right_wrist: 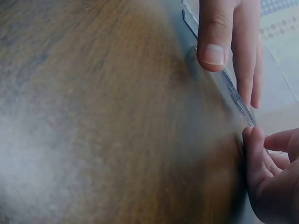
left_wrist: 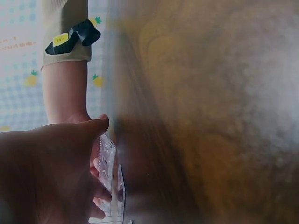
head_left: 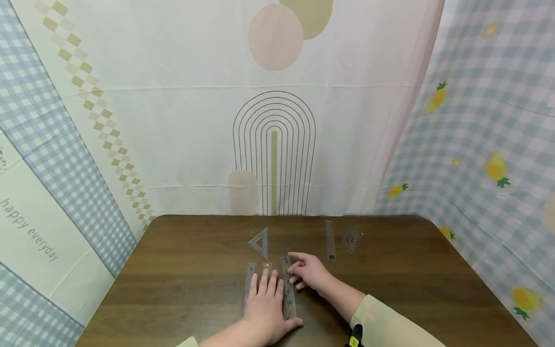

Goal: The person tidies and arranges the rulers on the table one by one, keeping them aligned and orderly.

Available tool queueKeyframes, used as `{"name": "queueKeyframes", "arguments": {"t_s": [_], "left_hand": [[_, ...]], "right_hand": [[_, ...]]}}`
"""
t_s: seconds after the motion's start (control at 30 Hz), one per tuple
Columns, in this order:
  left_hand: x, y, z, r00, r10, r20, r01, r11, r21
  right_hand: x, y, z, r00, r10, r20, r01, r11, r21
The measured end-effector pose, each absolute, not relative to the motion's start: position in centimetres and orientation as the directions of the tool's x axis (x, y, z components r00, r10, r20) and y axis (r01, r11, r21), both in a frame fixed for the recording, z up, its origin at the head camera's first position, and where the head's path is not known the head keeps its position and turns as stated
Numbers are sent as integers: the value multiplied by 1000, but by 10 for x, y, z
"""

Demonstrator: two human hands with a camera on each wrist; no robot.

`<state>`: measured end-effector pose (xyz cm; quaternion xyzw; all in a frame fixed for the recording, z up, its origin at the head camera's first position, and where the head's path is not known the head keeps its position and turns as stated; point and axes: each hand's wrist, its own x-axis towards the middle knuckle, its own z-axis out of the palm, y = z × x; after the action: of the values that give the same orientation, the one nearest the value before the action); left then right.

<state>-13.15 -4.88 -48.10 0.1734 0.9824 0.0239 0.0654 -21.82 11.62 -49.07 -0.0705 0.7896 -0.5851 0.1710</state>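
My left hand (head_left: 265,301) lies flat with straight fingers on two clear straight rulers on the brown table (head_left: 182,270), one on the left (head_left: 249,279) and one on the right (head_left: 288,294). A small clear piece (head_left: 267,266) lies just past its fingertips. My right hand (head_left: 307,272) is at the far end of the right ruler, its curled fingers and thumb pinching the edge. The right wrist view shows that ruler (right_wrist: 236,95) between my right thumb (right_wrist: 252,154) and the left hand's fingers (right_wrist: 215,37). In the left wrist view, the left hand (left_wrist: 46,172) sits by the ruler (left_wrist: 108,158).
A clear triangle (head_left: 260,242) lies further back at the middle. Another clear ruler (head_left: 330,240) and a clear protractor (head_left: 352,240) lie at the back right. Patterned cloth walls (head_left: 277,120) surround the table on three sides.
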Motion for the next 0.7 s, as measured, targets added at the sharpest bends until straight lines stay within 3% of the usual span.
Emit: {"name": "queueKeyframes", "arguments": {"t_s": [0.33,0.7], "left_hand": [[-129,-52,-480,-925,355,-137,343,934,99],[-128,-54,-481,-925,350,-147,340,936,92]], "right_hand": [[-215,113,-485,-928,-308,-208,88,364,-927],[-219,112,-485,-933,-319,-168,-5,479,-878]]}}
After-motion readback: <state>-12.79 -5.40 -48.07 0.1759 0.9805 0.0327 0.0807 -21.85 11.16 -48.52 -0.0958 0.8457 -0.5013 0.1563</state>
